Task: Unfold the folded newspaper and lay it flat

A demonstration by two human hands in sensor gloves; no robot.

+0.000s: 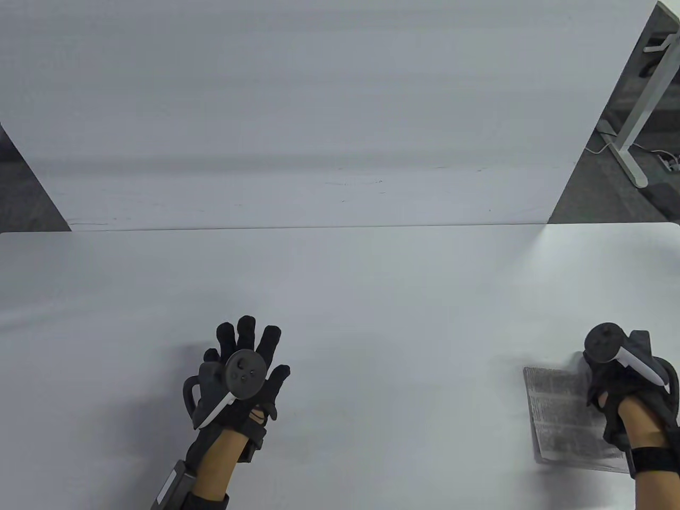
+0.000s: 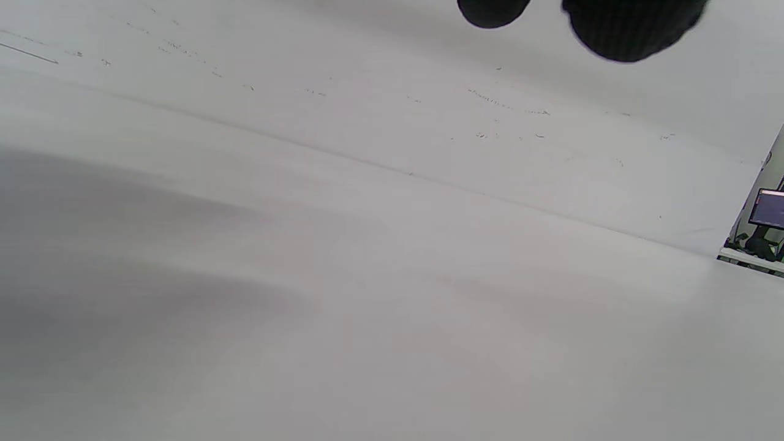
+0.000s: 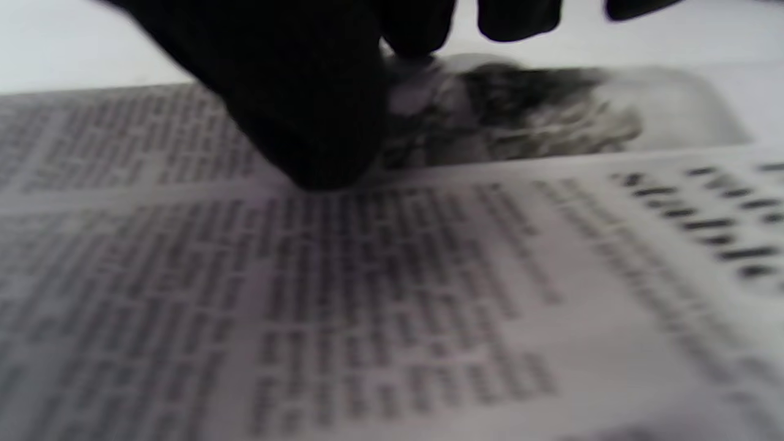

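At the left of the table view, the left hand (image 1: 239, 372) in its black sensor glove lies over the plain white desk (image 1: 372, 297), palm down, with a round dark tracker strapped to its back. Its fingers (image 1: 247, 329) are straight and spread apart, pointing away from the person, and they hold nothing. In the left wrist view only two dark fingertips (image 2: 631, 27) show at the top edge, above bare white desk surface marked with a few faint scuffs; whether they touch the surface cannot be told.

The middle of the desk shows only soft shadows. Beyond its far edge stands a second white tabletop (image 1: 319, 106), and a white metal table leg (image 1: 637, 117) rises over grey floor at the upper right.

Near the desk's right front corner lies the folded grey-printed newspaper (image 1: 563, 414), still folded into a narrow rectangle with columns of small text facing up. The right hand (image 1: 621, 377), also black-gloved with a tracker on its back, sits over the paper's far right part. In the right wrist view a gloved finger or thumb (image 3: 306, 104) presses down on the newspaper (image 3: 392, 294) just beside a blurred printed photograph, with other fingertips at the top edge near the paper's far border. Whether the right fingers pinch the paper or merely press it cannot be told.
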